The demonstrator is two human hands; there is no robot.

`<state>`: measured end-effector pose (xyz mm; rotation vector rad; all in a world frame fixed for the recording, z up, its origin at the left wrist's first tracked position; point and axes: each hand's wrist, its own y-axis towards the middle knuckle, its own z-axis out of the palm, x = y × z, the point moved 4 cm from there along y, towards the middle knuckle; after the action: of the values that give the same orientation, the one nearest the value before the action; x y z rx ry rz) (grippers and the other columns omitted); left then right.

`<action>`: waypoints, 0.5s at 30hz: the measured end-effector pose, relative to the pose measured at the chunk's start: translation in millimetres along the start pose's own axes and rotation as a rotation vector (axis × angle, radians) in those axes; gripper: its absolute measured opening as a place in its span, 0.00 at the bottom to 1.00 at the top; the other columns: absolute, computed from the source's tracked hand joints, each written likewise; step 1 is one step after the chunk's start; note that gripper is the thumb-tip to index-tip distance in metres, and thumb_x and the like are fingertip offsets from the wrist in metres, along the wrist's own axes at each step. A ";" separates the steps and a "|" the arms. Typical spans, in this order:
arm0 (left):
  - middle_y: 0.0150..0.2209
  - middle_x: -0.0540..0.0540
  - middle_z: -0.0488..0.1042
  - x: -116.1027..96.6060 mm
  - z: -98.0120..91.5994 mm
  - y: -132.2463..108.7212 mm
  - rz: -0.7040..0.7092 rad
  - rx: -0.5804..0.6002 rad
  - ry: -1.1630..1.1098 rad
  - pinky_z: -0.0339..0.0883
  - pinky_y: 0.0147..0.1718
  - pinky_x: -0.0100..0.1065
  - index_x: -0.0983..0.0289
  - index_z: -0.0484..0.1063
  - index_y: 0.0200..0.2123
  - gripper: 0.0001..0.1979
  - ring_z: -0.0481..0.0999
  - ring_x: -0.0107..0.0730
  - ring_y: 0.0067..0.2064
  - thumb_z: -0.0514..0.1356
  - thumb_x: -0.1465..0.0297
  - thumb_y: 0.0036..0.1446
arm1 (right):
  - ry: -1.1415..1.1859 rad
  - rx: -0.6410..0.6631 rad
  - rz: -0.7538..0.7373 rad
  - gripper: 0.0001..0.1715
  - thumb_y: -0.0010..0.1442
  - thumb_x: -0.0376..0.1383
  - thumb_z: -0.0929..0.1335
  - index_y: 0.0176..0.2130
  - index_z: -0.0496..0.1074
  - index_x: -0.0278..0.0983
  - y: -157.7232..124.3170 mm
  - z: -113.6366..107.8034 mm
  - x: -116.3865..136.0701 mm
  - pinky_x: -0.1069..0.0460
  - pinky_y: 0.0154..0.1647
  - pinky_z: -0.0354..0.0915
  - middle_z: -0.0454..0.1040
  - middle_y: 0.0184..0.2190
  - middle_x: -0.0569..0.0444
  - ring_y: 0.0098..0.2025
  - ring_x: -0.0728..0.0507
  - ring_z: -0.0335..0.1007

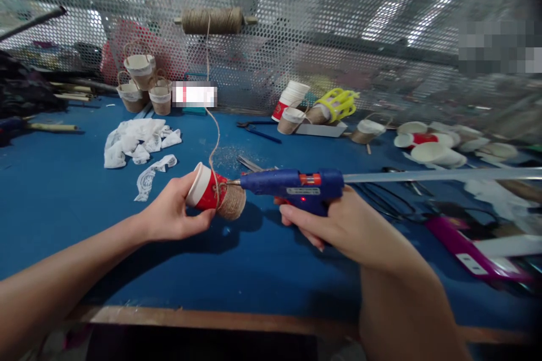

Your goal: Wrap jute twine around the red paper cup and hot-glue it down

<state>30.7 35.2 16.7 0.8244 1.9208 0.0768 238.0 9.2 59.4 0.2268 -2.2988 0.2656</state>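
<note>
My left hand [181,207] grips a red and white paper cup [205,188], tilted on its side with the rim toward my palm. Twine [232,203] is wound round the cup's base end, and a loose strand [217,131] runs from it up to a spool [212,21]. In my right hand [315,220] is a blue glue gun [275,181], its small red light lit. The metal nozzle meets or nearly meets the cup beside the wound twine. A long clear glue stick [440,175] sticks out of the gun's back.
White lace [135,141] lies left on the blue table [262,276]. Small twine-covered baskets [134,96] stand behind it. Pliers [260,130], stacked paper cups [292,96] and loose cups [436,153] lie farther back. A purple power strip [474,248] is at right.
</note>
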 end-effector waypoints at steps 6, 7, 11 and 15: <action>0.24 0.48 0.64 -5.9 1.0 -0.6 0.025 -0.003 0.039 0.60 0.22 0.25 0.67 0.63 0.29 0.04 0.62 0.22 0.23 0.56 0.74 0.47 | 0.033 0.008 0.002 0.13 0.53 0.42 0.65 0.24 0.68 0.36 4.3 0.4 -1.3 0.56 0.18 0.60 0.61 0.09 0.62 0.13 0.52 0.58; 0.24 0.48 0.63 -6.8 1.1 -0.7 0.037 -0.005 0.043 0.60 0.22 0.25 0.67 0.63 0.29 0.03 0.62 0.22 0.23 0.55 0.74 0.47 | 0.045 0.012 0.002 0.13 0.53 0.42 0.65 0.24 0.68 0.36 5.6 0.6 -2.2 0.56 0.18 0.60 0.61 0.09 0.62 0.13 0.52 0.58; 0.24 0.48 0.64 -6.3 1.0 -0.8 0.040 -0.016 0.059 0.60 0.22 0.25 0.66 0.63 0.28 0.03 0.62 0.22 0.23 0.56 0.74 0.47 | 0.147 0.005 -0.010 0.14 0.53 0.42 0.66 0.23 0.68 0.35 16.0 0.7 -10.8 0.54 0.23 0.62 0.62 0.11 0.60 0.15 0.51 0.59; 0.24 0.48 0.65 -1.3 1.9 -0.6 -0.040 0.000 0.036 0.62 0.23 0.26 0.66 0.62 0.31 0.06 0.64 0.23 0.23 0.56 0.73 0.47 | 0.229 -0.298 0.043 0.16 0.50 0.44 0.69 0.30 0.69 0.33 34.1 -13.2 -31.0 0.53 0.25 0.63 0.71 0.22 0.54 0.23 0.48 0.66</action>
<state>32.3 33.5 16.5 0.7885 1.9701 0.0680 259.5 47.9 41.2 -0.0053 -2.0845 -0.0307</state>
